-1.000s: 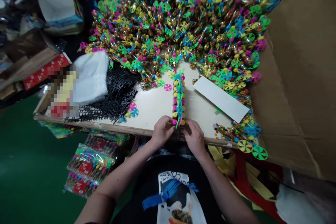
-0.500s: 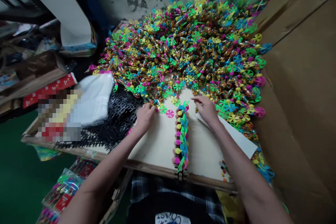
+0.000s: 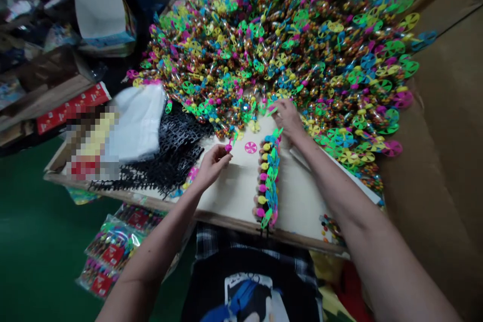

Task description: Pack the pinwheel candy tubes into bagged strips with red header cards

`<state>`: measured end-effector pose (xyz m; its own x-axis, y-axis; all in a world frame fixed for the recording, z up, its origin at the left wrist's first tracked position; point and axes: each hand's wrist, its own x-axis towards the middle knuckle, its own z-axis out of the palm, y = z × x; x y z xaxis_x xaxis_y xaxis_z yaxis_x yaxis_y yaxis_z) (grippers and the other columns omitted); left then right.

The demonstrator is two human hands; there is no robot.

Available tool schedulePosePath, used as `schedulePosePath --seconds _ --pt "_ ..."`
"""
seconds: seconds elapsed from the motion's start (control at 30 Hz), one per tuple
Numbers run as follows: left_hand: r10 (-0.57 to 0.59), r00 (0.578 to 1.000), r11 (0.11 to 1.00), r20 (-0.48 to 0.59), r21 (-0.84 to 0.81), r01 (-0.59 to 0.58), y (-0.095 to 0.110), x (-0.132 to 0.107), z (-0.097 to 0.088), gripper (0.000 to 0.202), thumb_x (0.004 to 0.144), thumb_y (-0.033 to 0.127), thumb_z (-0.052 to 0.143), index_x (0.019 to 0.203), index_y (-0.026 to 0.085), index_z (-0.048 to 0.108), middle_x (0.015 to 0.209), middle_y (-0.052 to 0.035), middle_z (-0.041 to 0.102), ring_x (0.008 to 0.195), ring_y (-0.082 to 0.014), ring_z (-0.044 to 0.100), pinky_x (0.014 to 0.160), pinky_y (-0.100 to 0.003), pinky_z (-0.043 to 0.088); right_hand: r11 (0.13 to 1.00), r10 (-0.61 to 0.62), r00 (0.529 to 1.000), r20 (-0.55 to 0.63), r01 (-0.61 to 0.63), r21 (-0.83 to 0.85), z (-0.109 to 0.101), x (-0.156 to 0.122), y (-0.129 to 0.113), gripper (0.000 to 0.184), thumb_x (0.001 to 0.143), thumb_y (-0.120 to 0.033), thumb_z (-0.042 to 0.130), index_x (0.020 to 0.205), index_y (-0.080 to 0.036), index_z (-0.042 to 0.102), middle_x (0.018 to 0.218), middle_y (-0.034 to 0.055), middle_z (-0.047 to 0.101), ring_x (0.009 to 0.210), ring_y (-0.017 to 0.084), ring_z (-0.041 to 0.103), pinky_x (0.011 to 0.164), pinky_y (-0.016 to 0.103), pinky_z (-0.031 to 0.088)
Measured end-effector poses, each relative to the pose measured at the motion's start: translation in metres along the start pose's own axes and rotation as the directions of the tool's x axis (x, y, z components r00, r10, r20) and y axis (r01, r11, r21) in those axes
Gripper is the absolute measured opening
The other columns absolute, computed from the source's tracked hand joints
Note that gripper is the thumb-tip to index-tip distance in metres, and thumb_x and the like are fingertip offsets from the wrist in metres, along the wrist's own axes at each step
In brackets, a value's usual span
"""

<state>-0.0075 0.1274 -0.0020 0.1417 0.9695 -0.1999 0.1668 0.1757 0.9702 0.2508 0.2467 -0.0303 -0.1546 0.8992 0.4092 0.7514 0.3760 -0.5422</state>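
Note:
My left hand [image 3: 213, 165] is closed, thumb and fingers pinching a candy-filled fan toy [image 3: 228, 148] with a pink cap and a green fan; its tube is mostly hidden by the fingers. My right hand [image 3: 288, 118] reaches to the front of the heap, its fingers closed at a toy with a green fan [image 3: 272, 109]. Between the hands, a row of fan toys [image 3: 268, 181] stands in a narrow holder, with pink and yellow caps and green and blue fans. A loose pink fan disc [image 3: 250, 147] lies on the pale board [image 3: 230, 191].
A large heap of fan toys [image 3: 279, 45] covers the table's back. On the left lie black netting [image 3: 177, 141] and a white cloth bag [image 3: 139, 126]. A white card [image 3: 350, 181] and loose candies [image 3: 329, 229] lie on the right, near cardboard [image 3: 433, 201]. Packed bags [image 3: 113, 251] sit below.
My left hand has lifted a fan toy with a pink cap off the pile's edge. My right hand has moved forward to the heap. The view has tilted and shifted slightly.

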Motion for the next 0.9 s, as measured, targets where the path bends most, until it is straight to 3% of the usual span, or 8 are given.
schedulePosePath --seconds 0.1,0.2,0.33,0.43,0.53,0.6,0.73,0.9 --pt "-0.088 0.994 0.979 0.061 -0.177 0.098 0.002 -0.033 0.015 0.027 0.069 0.034 0.066 0.086 0.017 0.055 0.072 -0.0005 0.061 0.065 -0.0114 0.056 0.06 -0.023 0.042 0.97 0.2 0.96 -0.198 -0.165 0.181 -0.026 -0.047 -0.007 0.027 0.091 -0.045 0.045 0.101 -0.022 0.057 0.095 0.0054 0.062 0.088 0.019 0.06 0.08 0.038 0.051" --pt "-0.138 0.985 0.95 0.103 -0.268 0.161 -0.002 -0.065 0.031 0.03 0.066 0.035 0.069 0.085 0.016 0.055 0.074 -0.0016 0.063 0.072 -0.013 0.059 0.065 -0.024 0.044 0.891 0.405 0.879 -0.253 -0.318 0.323 -0.05 -0.117 -0.029 0.036 0.088 -0.052 0.047 0.103 -0.021 0.055 0.088 0.0042 0.063 0.076 0.016 0.061 0.068 0.034 0.054" --pt "-0.22 0.966 0.899 0.134 -0.357 0.254 -0.01 -0.105 0.05 0.028 0.064 0.034 0.069 0.079 0.017 0.052 0.07 0.0021 0.06 0.067 -0.0105 0.058 0.065 -0.023 0.044 0.799 0.559 0.811 -0.172 -0.472 0.373 -0.064 -0.209 -0.08 0.033 0.086 -0.048 0.052 0.104 -0.021 0.056 0.086 0.0031 0.063 0.072 0.014 0.061 0.063 0.029 0.054" --pt "-0.3 0.943 0.86 0.144 -0.387 0.333 -0.014 -0.128 0.062 0.027 0.063 0.034 0.069 0.075 0.018 0.051 0.061 0.0063 0.052 0.053 -0.0068 0.049 0.054 -0.02 0.041 0.807 0.535 0.842 -0.062 -0.489 0.331 -0.061 -0.252 -0.117 0.027 0.089 -0.039 0.048 0.108 -0.022 0.057 0.096 0.0061 0.063 0.083 0.016 0.062 0.071 0.032 0.055" --pt "-0.352 0.914 0.842 0.201 -0.359 0.403 -0.016 -0.139 0.073 0.029 0.061 0.037 0.072 0.072 0.017 0.053 0.053 0.0071 0.048 0.045 -0.0059 0.043 0.044 -0.018 0.036 0.883 0.422 0.906 -0.024 -0.405 0.237 -0.052 -0.27 -0.141 0.022 0.09 -0.03 0.047 0.106 -0.021 0.059 0.102 0.008 0.061 0.097 0.02 0.06 0.086 0.037 0.051" --pt "-0.372 0.904 0.829 0.213 -0.361 0.426 -0.015 -0.142 0.079 0.032 0.057 0.039 0.074 0.068 0.016 0.054 0.05 0.0066 0.048 0.042 -0.0058 0.041 0.039 -0.018 0.033 0.918 0.356 0.934 -0.019 -0.346 0.192 -0.045 -0.273 -0.15 0.019 0.089 -0.027 0.047 0.103 -0.021 0.059 0.099 0.0076 0.061 0.096 0.02 0.059 0.086 0.037 0.051" --pt "-0.371 0.907 0.809 0.2 -0.41 0.422 -0.011 -0.139 0.086 0.035 0.053 0.041 0.076 0.061 0.015 0.053 0.052 0.0037 0.054 0.038 -0.005 0.042 0.035 -0.018 0.031 0.94 0.321 0.946 -0.056 -0.311 0.138 -0.032 -0.274 -0.155 0.014 0.088 -0.027 0.051 0.099 -0.021 0.059 0.089 0.0058 0.06 0.084 0.02 0.059 0.075 0.033 0.052" --pt "-0.382 0.903 0.787 0.194 -0.445 0.429 -0.007 -0.13 0.088 0.032 0.051 0.037 0.076 0.06 0.015 0.055 0.051 0.0035 0.055 0.035 -0.0044 0.041 0.034 -0.018 0.031 0.944 0.327 0.942 -0.071 -0.321 0.08 -0.022 -0.272 -0.153 0.013 0.087 -0.025 0.051 0.097 -0.021 0.058 0.088 0.0063 0.058 0.081 0.02 0.059 0.074 0.033 0.051"
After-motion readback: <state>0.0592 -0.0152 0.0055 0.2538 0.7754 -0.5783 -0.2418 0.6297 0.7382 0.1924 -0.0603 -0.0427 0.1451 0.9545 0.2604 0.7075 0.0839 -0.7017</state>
